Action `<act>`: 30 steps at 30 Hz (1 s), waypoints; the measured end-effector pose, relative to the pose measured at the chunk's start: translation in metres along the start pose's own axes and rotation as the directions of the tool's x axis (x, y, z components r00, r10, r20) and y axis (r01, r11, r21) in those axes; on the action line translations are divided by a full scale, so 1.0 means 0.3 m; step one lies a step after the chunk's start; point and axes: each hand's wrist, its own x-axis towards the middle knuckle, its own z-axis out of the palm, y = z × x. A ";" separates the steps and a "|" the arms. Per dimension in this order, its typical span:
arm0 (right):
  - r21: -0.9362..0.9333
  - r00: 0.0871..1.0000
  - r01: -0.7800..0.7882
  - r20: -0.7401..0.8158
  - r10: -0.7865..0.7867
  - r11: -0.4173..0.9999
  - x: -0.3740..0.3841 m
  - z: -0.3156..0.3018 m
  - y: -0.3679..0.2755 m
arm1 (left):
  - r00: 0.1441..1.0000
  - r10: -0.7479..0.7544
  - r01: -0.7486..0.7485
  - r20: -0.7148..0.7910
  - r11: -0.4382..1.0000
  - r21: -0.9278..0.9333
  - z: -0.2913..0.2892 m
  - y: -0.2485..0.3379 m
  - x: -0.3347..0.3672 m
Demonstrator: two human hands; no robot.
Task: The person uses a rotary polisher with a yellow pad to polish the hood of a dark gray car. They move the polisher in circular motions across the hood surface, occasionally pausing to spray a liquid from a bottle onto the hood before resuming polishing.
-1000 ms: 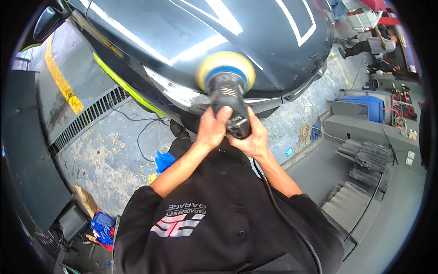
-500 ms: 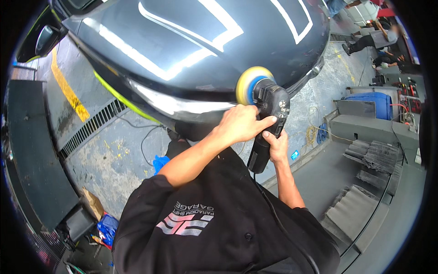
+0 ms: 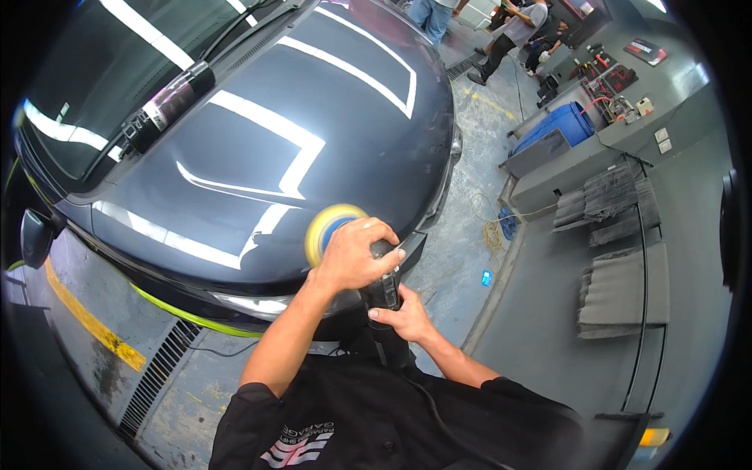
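A black corded car polisher (image 3: 384, 291) is in both my hands, its round yellow pad (image 3: 317, 235) with a blue backing lying at the front edge of the dark car hood (image 3: 235, 168). My left hand (image 3: 356, 252) is wrapped over the polisher's head, thumb toward the body. Lower down, my right hand (image 3: 405, 315) grips the handle. The power cord (image 3: 427, 399) runs from the handle down over my black shirt. Whether the pad presses on the paint, I cannot tell. White light reflections cross the glossy hood.
A dark bottle (image 3: 168, 106) lies by the windshield near the wiper. The headlight (image 3: 251, 304) is below the hood edge. Grey towels (image 3: 624, 290) hang on a rack at right. A blue bin (image 3: 560, 125), a coiled yellow cord (image 3: 492, 233) and people (image 3: 513, 35) are farther off.
The view has swung up and to the left, showing the windshield and the bottle. The polisher has turned and tilted, its pad further over the hood. Both hands keep their grip.
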 end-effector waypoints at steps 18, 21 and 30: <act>0.043 0.906 0.088 0.411 -0.098 0.995 0.153 0.498 -0.239 | 0.909 -0.269 0.222 -0.319 0.959 -0.177 -0.781 -0.135 -0.143; 0.036 0.919 0.143 0.367 -0.146 0.989 0.152 0.470 -0.220 | 0.905 -0.280 0.215 -0.321 0.951 -0.223 -0.731 -0.155 -0.115; -0.010 0.972 0.000 0.233 0.002 1.000 0.003 0.141 -0.109 | 0.929 -0.302 0.282 -0.213 0.952 -0.117 -0.303 -0.068 -0.002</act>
